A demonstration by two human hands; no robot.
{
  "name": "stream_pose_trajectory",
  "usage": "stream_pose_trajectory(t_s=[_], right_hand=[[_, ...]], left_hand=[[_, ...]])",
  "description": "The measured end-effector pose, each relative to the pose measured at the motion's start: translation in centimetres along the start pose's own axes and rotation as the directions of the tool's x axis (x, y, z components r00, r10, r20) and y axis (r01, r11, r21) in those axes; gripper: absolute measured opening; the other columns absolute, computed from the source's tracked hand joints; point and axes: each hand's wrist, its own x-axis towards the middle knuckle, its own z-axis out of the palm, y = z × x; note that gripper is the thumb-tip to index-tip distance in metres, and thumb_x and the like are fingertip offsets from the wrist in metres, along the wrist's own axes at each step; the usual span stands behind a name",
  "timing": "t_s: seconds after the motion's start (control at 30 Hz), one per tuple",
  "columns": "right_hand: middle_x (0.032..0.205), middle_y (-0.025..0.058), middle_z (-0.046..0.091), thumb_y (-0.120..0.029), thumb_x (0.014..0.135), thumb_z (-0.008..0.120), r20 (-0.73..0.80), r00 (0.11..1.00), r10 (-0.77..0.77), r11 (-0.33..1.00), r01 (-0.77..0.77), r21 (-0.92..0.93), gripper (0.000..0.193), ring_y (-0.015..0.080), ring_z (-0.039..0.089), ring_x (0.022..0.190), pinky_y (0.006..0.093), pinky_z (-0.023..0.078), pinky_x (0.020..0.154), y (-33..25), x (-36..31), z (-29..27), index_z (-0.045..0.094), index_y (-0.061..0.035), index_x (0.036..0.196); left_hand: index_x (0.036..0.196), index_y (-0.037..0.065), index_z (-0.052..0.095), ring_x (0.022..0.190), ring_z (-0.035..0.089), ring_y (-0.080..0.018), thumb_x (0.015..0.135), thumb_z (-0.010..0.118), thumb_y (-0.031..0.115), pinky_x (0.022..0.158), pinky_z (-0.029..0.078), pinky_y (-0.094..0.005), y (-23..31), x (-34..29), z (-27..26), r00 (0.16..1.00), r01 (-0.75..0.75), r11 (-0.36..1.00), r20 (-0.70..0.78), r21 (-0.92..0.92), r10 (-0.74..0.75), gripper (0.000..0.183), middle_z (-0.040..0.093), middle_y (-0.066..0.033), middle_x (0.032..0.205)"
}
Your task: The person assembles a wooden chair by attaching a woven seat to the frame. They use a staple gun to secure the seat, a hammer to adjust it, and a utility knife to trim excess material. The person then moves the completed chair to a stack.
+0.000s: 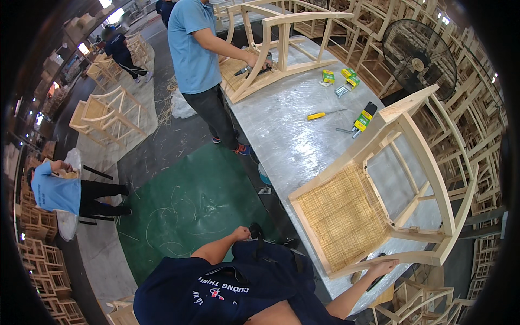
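A pale wooden chair (pixel 428 162) with a woven rattan seat (pixel 341 225) lies tipped over on the metal-topped table (pixel 292 130). At its near edge, my right hand (pixel 383 267) grips the wooden frame. My left hand (pixel 242 233) is held low in front of my body, away from the chair, with its fingers curled. Whatever it may hold is hidden. A dark, slim object (pixel 375 279), its kind unclear, lies on the table beneath my right forearm.
On the table lie a yellow-handled screwdriver (pixel 316 116), small green-yellow boxes (pixel 351 80), loose screws (pixel 341 91) and a black-green-yellow pack (pixel 365 116). A co-worker (pixel 192 51) holds a power drill (pixel 243 70) at another chair. A black fan (pixel 420 59) and stacked chair frames stand right.
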Motion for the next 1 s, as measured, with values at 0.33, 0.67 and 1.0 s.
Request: stream_pose_trajectory(t_s=[0.33, 0.67, 1.0], right_hand=[[0.144, 0.023, 0.039, -0.05, 0.103, 0.03, 0.002, 1.0, -0.022, 0.999, 0.022, -0.044, 0.068, 0.0353, 0.045, 0.128, 0.0421, 0.039, 0.107, 0.6, 0.6, -0.4, 0.032, 0.0045, 0.144], [0.141, 0.0226, 0.043, -0.049, 0.103, 0.031, 0.009, 0.999, -0.031, 1.0, 0.031, 0.001, 0.066, 0.0344, 0.046, 0.126, 0.0422, 0.04, 0.105, 0.2, 0.4, -0.6, 0.034, 0.0042, 0.143], [0.141, 0.0219, 0.042, -0.054, 0.102, 0.029, 0.025, 1.0, 0.011, 1.0, -0.011, -0.02, 0.071, 0.0351, 0.047, 0.124, 0.0431, 0.042, 0.103, -2.2, -1.2, -0.1, 0.033, 0.0044, 0.143]], left_hand=[[0.083, 0.005, 0.071, 0.063, 0.067, -0.0165, 0.083, 0.057, 0.023, 0.063, 0.054, -0.0318, 0.0, 0.1, -0.2, 0.999, -0.039, 0.999, -0.001, 0.001, 0.039, 0.023, 0.071, -0.006, 0.076], [0.089, 0.001, 0.07, 0.066, 0.067, -0.0168, 0.085, 0.058, 0.018, 0.061, 0.054, -0.0318, 0.4, 0.6, -1.2, 0.995, -0.088, 0.996, 0.045, 0.009, 0.088, 0.021, 0.072, -0.0077, 0.08], [0.091, 0.001, 0.069, 0.065, 0.067, -0.0169, 0.085, 0.057, 0.018, 0.061, 0.055, -0.0327, -2.3, 0.8, -5.0, 1.0, -0.029, 0.986, -0.017, -0.164, 0.026, 0.022, 0.07, -0.0073, 0.08]])
